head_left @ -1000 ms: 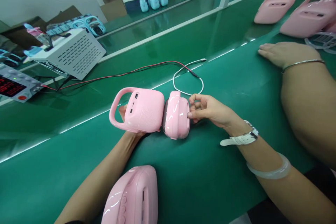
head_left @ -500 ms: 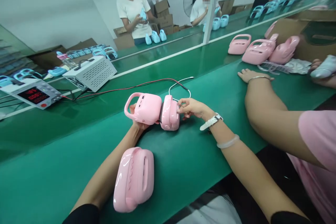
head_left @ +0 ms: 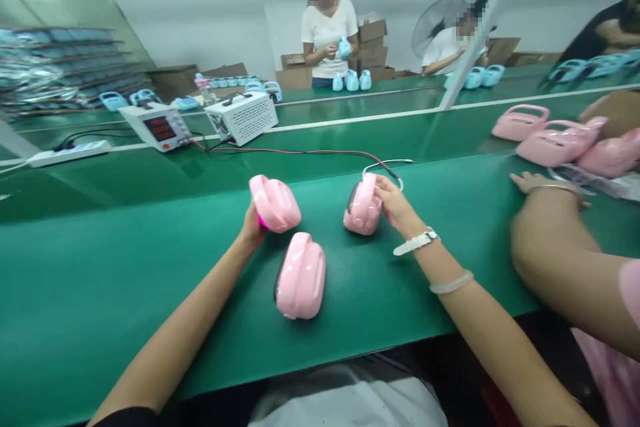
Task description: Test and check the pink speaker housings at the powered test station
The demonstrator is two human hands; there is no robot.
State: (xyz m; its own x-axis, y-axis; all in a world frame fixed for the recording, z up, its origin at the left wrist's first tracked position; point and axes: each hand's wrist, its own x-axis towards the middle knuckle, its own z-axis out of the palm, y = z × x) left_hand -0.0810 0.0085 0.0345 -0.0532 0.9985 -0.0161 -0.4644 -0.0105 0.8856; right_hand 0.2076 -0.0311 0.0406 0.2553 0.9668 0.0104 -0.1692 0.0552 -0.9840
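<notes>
My left hand (head_left: 254,221) grips a glossy pink portable speaker (head_left: 279,205) with a handle. A magenta glow shows at its lower left, beside my palm. Further right, my right hand (head_left: 393,199) has its fingers closed on the back edge of a second pink speaker (head_left: 364,208), which stands on the green table. A white cable (head_left: 401,181) loops just behind these fingers; whether it is plugged into the speaker is hidden. Between my arms, nearer to me, a third pink speaker (head_left: 301,277) stands on its own, its dark front turned left.
A red lead (head_left: 300,151) runs from the power supply (head_left: 160,128) past a white metal box (head_left: 243,117). On the right, a co-worker's arm (head_left: 555,233) rests near several pink speakers (head_left: 563,142). Beyond the rail, other people handle blue speakers (head_left: 351,80).
My left hand has carried its speaker left, away from the one at my right hand, and turned it so its handle side faces up. The view has swung left.
</notes>
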